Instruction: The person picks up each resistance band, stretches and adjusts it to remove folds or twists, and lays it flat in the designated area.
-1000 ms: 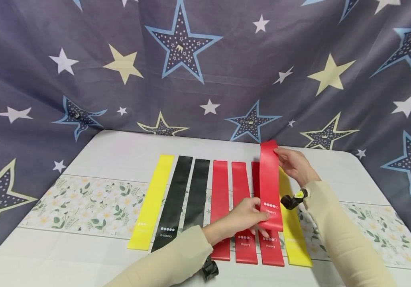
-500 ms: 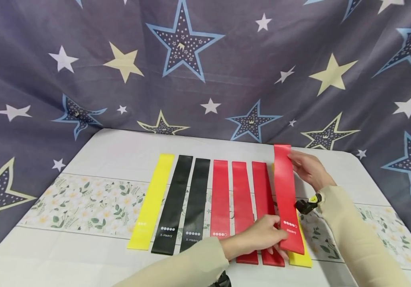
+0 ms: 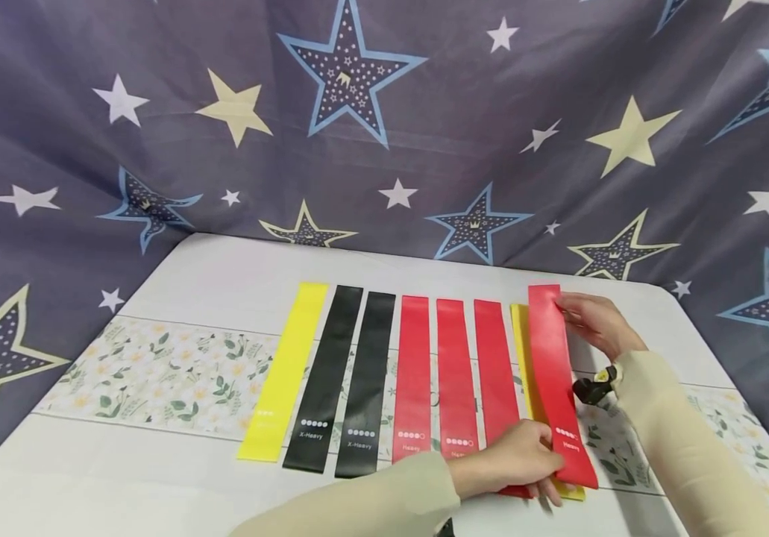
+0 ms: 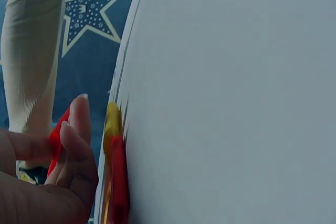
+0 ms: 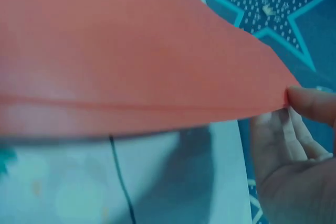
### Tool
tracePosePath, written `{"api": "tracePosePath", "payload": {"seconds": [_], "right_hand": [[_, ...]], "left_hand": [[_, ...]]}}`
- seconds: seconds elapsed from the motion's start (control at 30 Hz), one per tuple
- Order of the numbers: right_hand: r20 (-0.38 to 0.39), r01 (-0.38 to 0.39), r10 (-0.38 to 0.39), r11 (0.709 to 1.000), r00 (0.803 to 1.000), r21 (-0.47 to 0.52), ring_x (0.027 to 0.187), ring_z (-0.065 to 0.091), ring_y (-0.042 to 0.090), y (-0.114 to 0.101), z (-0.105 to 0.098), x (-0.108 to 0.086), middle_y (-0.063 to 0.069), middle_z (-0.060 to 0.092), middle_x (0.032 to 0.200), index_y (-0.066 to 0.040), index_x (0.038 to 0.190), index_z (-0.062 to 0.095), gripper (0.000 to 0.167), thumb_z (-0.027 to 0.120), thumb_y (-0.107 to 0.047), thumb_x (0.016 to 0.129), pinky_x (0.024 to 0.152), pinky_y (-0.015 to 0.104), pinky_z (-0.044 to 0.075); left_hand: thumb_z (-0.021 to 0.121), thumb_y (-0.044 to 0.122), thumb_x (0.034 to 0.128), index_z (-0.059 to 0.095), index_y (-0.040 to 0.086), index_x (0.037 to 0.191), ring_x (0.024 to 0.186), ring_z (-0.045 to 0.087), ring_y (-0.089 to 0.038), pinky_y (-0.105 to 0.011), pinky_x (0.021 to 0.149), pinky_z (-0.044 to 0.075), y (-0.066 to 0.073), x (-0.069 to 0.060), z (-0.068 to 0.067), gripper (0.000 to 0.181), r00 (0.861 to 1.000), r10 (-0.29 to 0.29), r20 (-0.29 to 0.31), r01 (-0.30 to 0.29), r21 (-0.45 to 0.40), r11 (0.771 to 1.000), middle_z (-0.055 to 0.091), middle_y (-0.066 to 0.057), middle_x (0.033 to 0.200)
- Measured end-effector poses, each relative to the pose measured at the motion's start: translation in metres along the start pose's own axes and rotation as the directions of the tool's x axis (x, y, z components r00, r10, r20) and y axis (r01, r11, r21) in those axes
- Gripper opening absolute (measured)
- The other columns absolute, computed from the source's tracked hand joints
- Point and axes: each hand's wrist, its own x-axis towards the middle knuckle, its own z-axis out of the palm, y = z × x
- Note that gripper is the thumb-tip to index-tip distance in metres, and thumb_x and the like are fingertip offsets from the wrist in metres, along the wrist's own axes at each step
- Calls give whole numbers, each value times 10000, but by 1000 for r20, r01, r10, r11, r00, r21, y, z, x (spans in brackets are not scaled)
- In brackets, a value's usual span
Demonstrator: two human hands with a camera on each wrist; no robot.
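Note:
A red resistance band (image 3: 550,365) marked "Heavy" is held by both hands, partly over a yellow band (image 3: 523,350). My left hand (image 3: 525,456) pinches its near end, thumb above and fingers beneath; the left wrist view shows the red edge between thumb and fingers. At the far end my right hand (image 3: 597,322) pinches the band's right edge. In the right wrist view the red band (image 5: 131,56) stretches to the fingertips, raised off the table, with a shadow below. My left forearm and hand cover the near ends of some red bands.
Left of the held band, flat bands lie in a row: a red band (image 3: 497,358), more red ones, a black band (image 3: 367,373), another black one, and a yellow band (image 3: 283,373). The white table (image 3: 122,485) carries a floral strip (image 3: 169,373). Behind hangs a star-patterned cloth (image 3: 424,149).
Both hands have carried the red band to the right and lower, from over the rightmost flat red band to over the right yellow band. The flat bands stay in place.

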Motion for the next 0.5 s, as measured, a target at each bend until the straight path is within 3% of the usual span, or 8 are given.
{"api": "tracePosePath", "payload": {"seconds": [0.1,0.17,0.27,0.37,0.5], "right_hand": [[-48,-57,49,982,998,-181,735,617,-22,0,-12,2,-178,613,815,-55,1378,479,475,558,-254,953,698,151,540],[-83,-104,83,946,993,-307,771,603,-27,0,-19,3,-139,595,926,-1,1490,242,693,533,-338,958,760,167,540],[-111,-154,119,908,987,-390,947,594,69,3,-28,5,72,546,1245,-12,1500,213,716,506,-385,963,943,284,508],[-142,-198,151,881,978,-430,1176,507,252,7,-33,6,211,309,1487,-15,1503,200,719,483,-404,969,1080,413,388],[-185,-238,172,869,967,-433,1280,427,331,13,-39,9,215,296,1504,-24,1502,215,723,502,-407,960,1102,451,356]], "left_hand": [[573,82,895,567,105,798,600,695,-284,-196,378,344,5,4,13,100,999,-35,-19,34,-17,999,699,-47,644],[575,76,889,560,99,796,592,693,-276,-203,381,341,6,6,22,97,998,-58,-23,57,-28,998,681,-30,629],[590,67,879,550,96,801,610,695,-280,-201,390,355,7,9,32,92,995,-94,-14,94,-39,995,652,-26,621],[590,52,881,547,88,813,667,708,-301,-237,431,466,7,11,38,88,993,-122,6,122,-47,991,652,-40,629],[572,19,889,542,65,813,730,714,-324,-333,596,569,8,12,44,93,988,-156,14,156,-66,985,672,-80,644]]}}
